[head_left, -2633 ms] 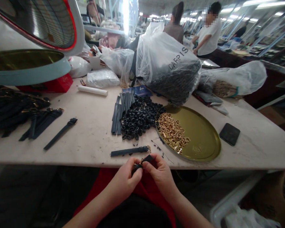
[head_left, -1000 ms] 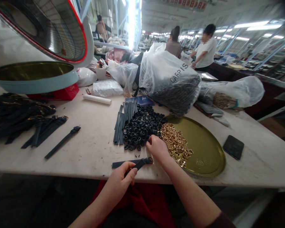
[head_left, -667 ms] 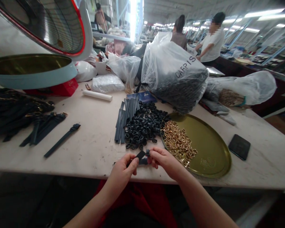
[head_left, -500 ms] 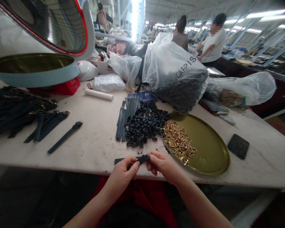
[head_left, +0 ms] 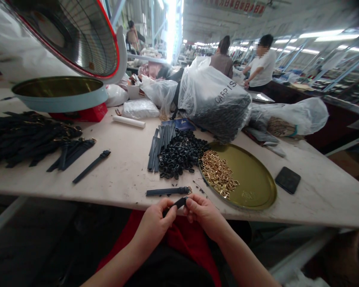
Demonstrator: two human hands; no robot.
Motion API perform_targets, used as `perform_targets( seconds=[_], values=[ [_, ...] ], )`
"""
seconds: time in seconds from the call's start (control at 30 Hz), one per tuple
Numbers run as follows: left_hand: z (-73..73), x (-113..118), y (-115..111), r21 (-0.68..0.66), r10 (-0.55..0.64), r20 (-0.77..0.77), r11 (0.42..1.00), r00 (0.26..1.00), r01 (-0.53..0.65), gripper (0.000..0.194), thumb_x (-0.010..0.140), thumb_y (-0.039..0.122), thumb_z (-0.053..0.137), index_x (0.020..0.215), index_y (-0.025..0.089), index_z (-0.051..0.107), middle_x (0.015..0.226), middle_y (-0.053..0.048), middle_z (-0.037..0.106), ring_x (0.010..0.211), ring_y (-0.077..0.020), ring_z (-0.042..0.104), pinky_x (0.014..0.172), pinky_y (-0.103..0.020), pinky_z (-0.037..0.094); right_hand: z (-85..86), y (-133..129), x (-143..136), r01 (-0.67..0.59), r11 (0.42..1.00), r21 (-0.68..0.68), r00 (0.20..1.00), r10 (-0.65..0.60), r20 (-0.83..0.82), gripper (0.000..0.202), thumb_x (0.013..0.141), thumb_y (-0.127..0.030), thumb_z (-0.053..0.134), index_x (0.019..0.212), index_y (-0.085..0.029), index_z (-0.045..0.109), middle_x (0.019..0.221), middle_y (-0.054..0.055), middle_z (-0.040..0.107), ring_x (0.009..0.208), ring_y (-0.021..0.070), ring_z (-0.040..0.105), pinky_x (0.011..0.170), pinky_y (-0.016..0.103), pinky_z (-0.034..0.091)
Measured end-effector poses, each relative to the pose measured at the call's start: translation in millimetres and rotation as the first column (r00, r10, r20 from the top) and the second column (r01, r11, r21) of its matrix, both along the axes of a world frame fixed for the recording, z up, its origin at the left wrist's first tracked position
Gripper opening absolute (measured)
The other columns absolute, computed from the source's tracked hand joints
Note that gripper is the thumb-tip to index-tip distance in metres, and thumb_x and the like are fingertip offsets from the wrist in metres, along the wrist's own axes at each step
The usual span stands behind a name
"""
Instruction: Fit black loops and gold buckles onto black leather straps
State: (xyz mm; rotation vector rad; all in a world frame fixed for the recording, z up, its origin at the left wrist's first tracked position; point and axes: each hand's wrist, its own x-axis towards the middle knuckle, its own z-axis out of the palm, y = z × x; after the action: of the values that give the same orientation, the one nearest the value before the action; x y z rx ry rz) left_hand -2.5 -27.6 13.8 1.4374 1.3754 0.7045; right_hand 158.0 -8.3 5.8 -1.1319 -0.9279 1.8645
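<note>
A short dark strap point(head_left: 180, 202) is stretched between my two hands at the front edge of the table. My left hand point(head_left: 157, 219) pinches its left part between thumb and fingers. The strap's right end sits in the fingertips of my right hand point(head_left: 202, 209), which partly hide it. Just beyond my hands lies another dark strap point(head_left: 167, 191) with a gold buckle at its right end. Farther back are a heap of small black loops point(head_left: 182, 153) and flat dark strips point(head_left: 157, 149). Gold buckles point(head_left: 217, 171) fill the left side of a round, gold-coloured tray point(head_left: 254, 175).
Finished-looking buckled straps point(head_left: 30, 139) are piled at left, with a single strap point(head_left: 91, 167) beside them. A fan point(head_left: 77, 36) leans above a blue-rimmed tin point(head_left: 62, 99). Plastic bags point(head_left: 215, 99) stand behind the loops. A phone point(head_left: 288, 180) lies right of the tray. Other people work beyond.
The view has shifted slightly. My hands, still on the strap, have drawn nearer the table's front edge, so the buckled strap behind them shows in full.
</note>
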Motion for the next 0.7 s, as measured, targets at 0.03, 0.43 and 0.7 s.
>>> perform_targets(
  seconds=[0.03,0.43,0.7],
  values=[
    [2.3,0.6,-3.1,0.031,-0.019,-0.038,0.999,0.999,0.020,0.025,0.082,0.035,0.042,0.078,0.016,0.059,0.059,0.003,0.053,0.054,-0.0118,0.048,0.055,-0.021,0.037,-1.4,-3.6,-0.6,0.035,0.999,0.023,0.999,-0.036,0.029,0.032,0.064,-0.043,0.069,0.072,-0.015,0.057,0.055,-0.004,0.056,0.042,0.0044,0.043,0.044,0.018,0.033],
    [16.1,5.0,-23.8,0.007,-0.107,0.177,0.994,0.978,0.107,0.029,0.079,0.016,0.040,0.108,0.016,0.042,0.072,0.002,0.057,0.069,-0.0127,0.055,0.069,-0.025,0.042,2.1,-32.6,-7.2,0.145,0.971,0.191,0.983,-0.163,0.082,0.030,0.062,-0.041,0.070,0.070,-0.017,0.053,0.060,-0.005,0.056,0.053,0.0084,0.048,0.053,0.021,0.039],
    [-0.1,1.5,-19.5,-0.153,0.013,0.208,0.988,0.978,0.020,0.023,0.081,0.027,0.046,0.101,0.018,0.041,0.063,0.005,0.054,0.048,-0.0084,0.046,0.045,-0.019,0.035,3.6,-42.8,-5.1,0.119,0.959,0.257,0.990,-0.133,0.037,0.041,0.076,-0.056,0.051,0.075,-0.016,0.056,0.059,-0.001,0.055,0.054,0.0103,0.048,0.052,0.022,0.038]
  ],
)
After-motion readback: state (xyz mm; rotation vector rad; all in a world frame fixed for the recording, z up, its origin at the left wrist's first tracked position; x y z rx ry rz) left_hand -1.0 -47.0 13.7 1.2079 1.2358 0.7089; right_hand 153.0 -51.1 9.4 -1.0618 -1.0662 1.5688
